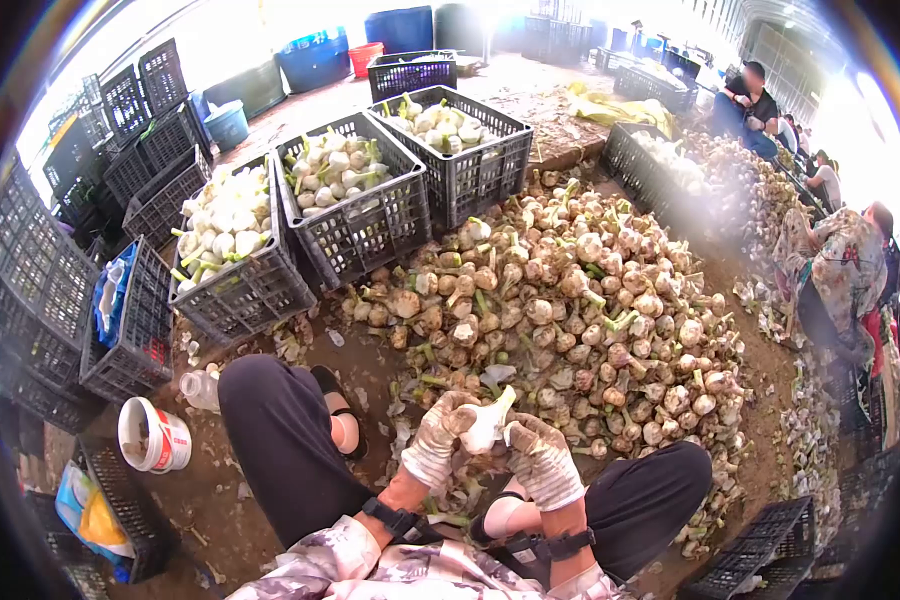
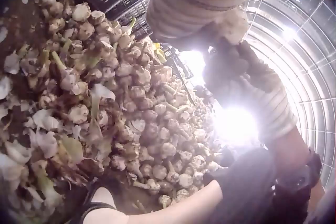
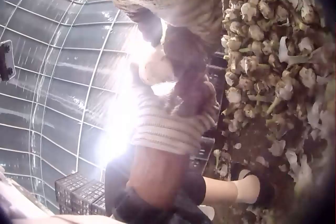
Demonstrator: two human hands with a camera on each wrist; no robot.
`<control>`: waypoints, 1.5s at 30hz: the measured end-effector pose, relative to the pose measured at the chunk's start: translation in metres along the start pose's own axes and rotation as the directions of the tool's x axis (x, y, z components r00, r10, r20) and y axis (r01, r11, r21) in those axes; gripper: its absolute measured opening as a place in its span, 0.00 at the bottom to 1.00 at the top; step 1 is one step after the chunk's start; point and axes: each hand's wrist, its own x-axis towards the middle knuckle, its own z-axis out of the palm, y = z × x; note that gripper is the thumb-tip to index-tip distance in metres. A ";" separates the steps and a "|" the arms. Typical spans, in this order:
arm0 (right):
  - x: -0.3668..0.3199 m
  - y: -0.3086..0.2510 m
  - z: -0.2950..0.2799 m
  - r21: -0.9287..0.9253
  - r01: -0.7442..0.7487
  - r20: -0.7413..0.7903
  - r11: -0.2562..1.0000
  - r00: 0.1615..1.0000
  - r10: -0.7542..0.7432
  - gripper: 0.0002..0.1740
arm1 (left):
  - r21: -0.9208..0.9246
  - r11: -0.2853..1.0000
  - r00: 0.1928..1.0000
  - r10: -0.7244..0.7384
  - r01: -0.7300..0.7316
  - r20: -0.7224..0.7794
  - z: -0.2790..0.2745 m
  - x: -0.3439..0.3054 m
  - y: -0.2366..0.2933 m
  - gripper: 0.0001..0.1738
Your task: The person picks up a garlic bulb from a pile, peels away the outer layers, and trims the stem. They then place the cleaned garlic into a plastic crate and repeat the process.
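Note:
A white, peeled garlic bulb (image 1: 484,424) with a short green stem pointing up is held between two gloved hands in the head view. The left hand (image 1: 438,438) grips the bulb's left side with curled fingers. Close against its right side is the right hand (image 1: 542,462), fingers bent, thumb near the bulb. In the left wrist view the pale bulb (image 2: 232,25) shows between both gloves. Glare and the gloves partly hide the bulb (image 3: 156,67) in the right wrist view. A large pile of unpeeled garlic (image 1: 570,300) lies just beyond the hands.
Black crates (image 1: 365,245) of white garlic stand beyond the left knee. A white bucket (image 1: 160,436) and a clear jar (image 1: 200,390) are on the floor at left. Stacked crates line the far left. Other people (image 1: 840,265) sit at right. An empty-looking crate (image 1: 760,550) is bottom right.

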 end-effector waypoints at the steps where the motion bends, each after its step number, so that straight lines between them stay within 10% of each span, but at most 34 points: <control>1: 0.001 -0.001 -0.001 -0.032 -0.007 -0.002 0.999 1.000 0.007 0.21 | 0.129 0.990 0.998 0.058 -0.059 0.008 -0.002 0.002 0.000 0.25; 7: 0.003 0.005 0.001 -0.100 -0.028 -0.001 0.995 1.000 0.028 0.14 | 0.514 0.843 0.987 0.119 -0.158 0.108 0.014 -0.011 0.015 0.24; 11: 0.003 0.013 0.010 -0.177 0.074 -0.172 0.982 0.980 -0.105 0.11 | -0.049 0.935 0.935 -0.349 0.352 0.057 0.025 -0.019 0.021 0.34; 13: 0.015 0.025 -0.001 -0.627 0.349 -0.041 0.697 0.878 -0.477 0.10 | -0.407 0.792 0.874 -0.484 0.454 0.032 0.021 -0.008 0.006 0.36; 15: 0.024 0.029 -0.015 -0.731 0.417 0.069 0.540 0.833 -0.549 0.12 | -0.296 0.806 0.845 -0.535 0.513 0.005 0.012 -0.010 0.005 0.38; 16: 0.012 0.015 -0.002 -0.515 0.328 0.030 0.792 0.930 -0.366 0.13 | -0.263 0.821 0.843 -0.536 0.506 -0.049 0.016 -0.010 0.009 0.37; 17: -0.007 -0.007 0.011 -0.306 0.095 -0.016 0.947 0.994 -0.105 0.14 | -0.229 0.835 0.841 -0.532 0.500 -0.104 0.023 -0.012 0.017 0.37; 21: -0.005 0.009 -0.011 -0.011 0.035 0.085 0.999 0.996 -0.033 0.22 | -0.033 0.882 0.861 -0.466 0.470 -0.204 0.037 -0.013 0.016 0.36; 22: 0.000 0.016 -0.019 0.088 0.012 0.100 0.996 0.995 -0.021 0.21 | 0.027 0.875 0.800 -0.429 0.484 -0.420 0.038 -0.010 0.014 0.34; 25: 0.012 0.034 -0.034 0.173 0.057 0.091 0.983 0.993 -0.074 0.17 | 0.328 0.939 0.944 0.010 0.106 -0.331 0.025 -0.012 0.000 0.31; 26: 0.010 0.025 -0.031 0.337 -0.054 0.179 0.940 0.984 -0.008 0.14 | 0.187 0.963 0.972 0.216 -0.195 -0.098 0.038 -0.011 0.009 0.28; 27: 0.009 0.019 -0.025 0.357 -0.022 0.114 0.934 0.993 -0.020 0.14 | 0.429 0.875 0.963 0.268 -0.224 -0.043 0.053 -0.029 0.013 0.26; 29: 0.005 0.005 -0.013 0.386 0.041 -0.021 0.922 0.999 -0.036 0.13 | 0.832 0.277 0.827 0.459 -0.480 0.325 0.042 -0.027 0.005 0.26; 30: 0.003 0.002 -0.012 0.286 0.085 0.002 0.954 0.996 -0.090 0.15 | 0.768 0.515 0.902 0.388 -0.381 0.188 0.036 -0.026 -0.003 0.27; 33: 0.000 0.008 -0.005 -0.115 0.155 -0.101 0.981 0.981 -0.167 0.16 | 0.821 0.447 0.907 0.378 -0.355 0.187 0.032 -0.023 0.002 0.27; 40: -0.004 0.006 0.000 -0.189 0.174 -0.083 0.966 0.978 -0.192 0.15 | 0.839 0.379 0.874 0.438 -0.391 0.209 0.040 -0.025 0.011 0.30; 44: 0.007 0.018 -0.013 -0.276 0.418 -0.056 0.866 0.892 -0.449 0.14 | 0.887 0.200 0.868 0.378 -0.417 0.323 0.045 -0.028 0.017 0.32; 45: 0.004 0.014 -0.014 -0.261 0.368 -0.047 0.893 0.919 -0.392 0.14 | 0.757 0.598 0.961 0.229 -0.263 0.152 0.040 -0.026 0.017 0.32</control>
